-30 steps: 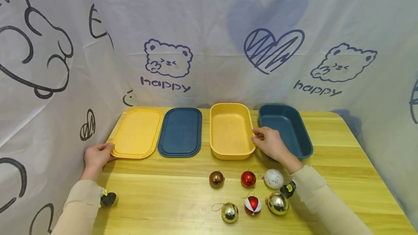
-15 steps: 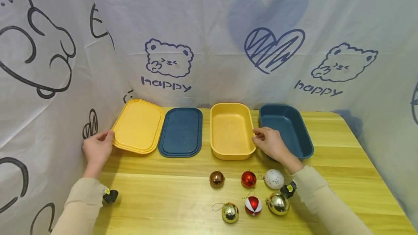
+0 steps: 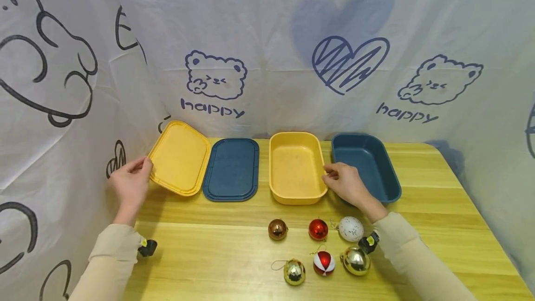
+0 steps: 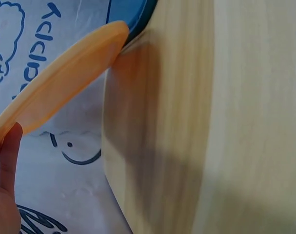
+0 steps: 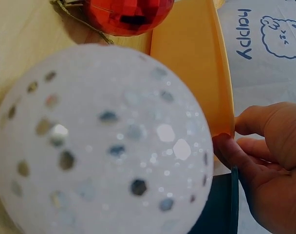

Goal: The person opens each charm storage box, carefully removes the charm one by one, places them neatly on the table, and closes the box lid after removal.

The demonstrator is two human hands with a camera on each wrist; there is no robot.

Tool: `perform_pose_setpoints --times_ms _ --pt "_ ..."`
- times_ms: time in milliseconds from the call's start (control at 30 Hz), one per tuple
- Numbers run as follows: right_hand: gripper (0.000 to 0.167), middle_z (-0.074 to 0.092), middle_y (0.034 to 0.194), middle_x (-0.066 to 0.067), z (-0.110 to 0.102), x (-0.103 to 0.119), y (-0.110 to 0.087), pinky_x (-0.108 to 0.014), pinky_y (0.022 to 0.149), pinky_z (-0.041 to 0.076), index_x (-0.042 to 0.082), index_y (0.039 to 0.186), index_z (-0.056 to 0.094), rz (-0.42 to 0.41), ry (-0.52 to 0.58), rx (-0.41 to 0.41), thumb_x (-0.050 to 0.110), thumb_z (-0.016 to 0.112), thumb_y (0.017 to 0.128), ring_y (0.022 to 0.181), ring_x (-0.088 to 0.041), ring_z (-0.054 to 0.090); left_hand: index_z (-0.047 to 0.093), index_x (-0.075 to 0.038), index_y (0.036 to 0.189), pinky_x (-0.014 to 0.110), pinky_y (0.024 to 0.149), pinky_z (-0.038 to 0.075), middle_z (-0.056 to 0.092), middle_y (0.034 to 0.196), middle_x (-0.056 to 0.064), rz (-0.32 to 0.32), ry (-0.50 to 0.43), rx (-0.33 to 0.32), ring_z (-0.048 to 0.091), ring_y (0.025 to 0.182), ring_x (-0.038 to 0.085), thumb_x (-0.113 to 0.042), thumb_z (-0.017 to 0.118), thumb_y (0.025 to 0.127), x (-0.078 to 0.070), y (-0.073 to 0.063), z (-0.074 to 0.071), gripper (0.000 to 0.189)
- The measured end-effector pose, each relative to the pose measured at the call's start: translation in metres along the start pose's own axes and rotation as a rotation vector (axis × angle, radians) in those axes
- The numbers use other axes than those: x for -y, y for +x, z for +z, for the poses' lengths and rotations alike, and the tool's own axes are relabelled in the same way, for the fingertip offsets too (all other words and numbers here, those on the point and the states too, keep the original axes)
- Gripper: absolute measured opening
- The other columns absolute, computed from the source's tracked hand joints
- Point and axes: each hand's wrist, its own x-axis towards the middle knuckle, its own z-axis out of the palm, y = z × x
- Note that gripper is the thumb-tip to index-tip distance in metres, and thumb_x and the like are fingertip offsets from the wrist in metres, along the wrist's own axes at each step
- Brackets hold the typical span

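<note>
My left hand [image 3: 133, 181] pinches the left edge of a yellow lid [image 3: 180, 158], which tilts with its left side raised off the table. In the left wrist view the lid [image 4: 65, 78] slants up from the wood, thumb on its rim. A dark blue lid [image 3: 231, 169] lies flat just right of it. My right hand [image 3: 346, 181] holds the right rim of a yellow box [image 3: 297, 191] between thumb and fingers. Beside that hand stands a dark blue box [image 3: 364, 145]. In the right wrist view a speckled white ball [image 5: 104, 141] covers much of the scene.
Several Christmas baubles lie in front of the boxes: a brown one [image 3: 277, 229], a red one [image 3: 318, 229], a red-and-white one [image 3: 323, 263], gold ones [image 3: 356, 261] and the white one [image 3: 350, 229]. A printed white cloth [image 3: 276, 50] hangs behind and left of the table.
My left hand has raised the left side of the yellow lid from the table and shifted up and slightly right. The right hand and the boxes have stayed put.
</note>
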Motion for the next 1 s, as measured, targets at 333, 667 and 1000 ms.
perform_pose_setpoints --times_ms 333,667,1000 --pt "0.037 0.072 0.12 -0.028 0.0 -0.001 0.001 -0.046 0.086 0.064 -0.01 0.129 0.07 0.003 -0.002 -0.003 0.009 0.072 0.097 0.1 -0.036 0.076 0.082 0.004 0.11 0.005 0.059 0.05 0.064 0.075 -0.034 0.159 -0.12 -0.023 0.062 0.063 -0.012 -0.017 0.073 0.095 -0.023 -0.003 0.014 0.028" --pt "0.037 0.071 0.12 -0.028 0.0 -0.001 0.001 -0.047 0.086 0.063 -0.01 0.129 0.069 0.013 0.002 -0.001 0.008 0.072 0.097 0.099 -0.036 0.076 0.083 0.002 0.107 0.005 0.059 0.051 0.064 0.075 -0.032 0.22 -0.148 -0.041 0.063 0.062 -0.012 -0.015 0.076 0.093 -0.051 -0.009 0.027 0.023" --pt "0.038 0.072 0.119 -0.027 0.0 0.001 0.001 -0.047 0.087 0.063 -0.01 0.13 0.069 0.031 0.009 0.003 0.008 0.073 0.097 0.1 -0.036 0.075 0.084 0.001 0.104 0.007 0.061 0.052 0.068 0.078 -0.028 0.268 -0.249 -0.067 0.065 0.064 -0.01 -0.012 0.077 0.093 -0.077 -0.022 0.037 0.018"
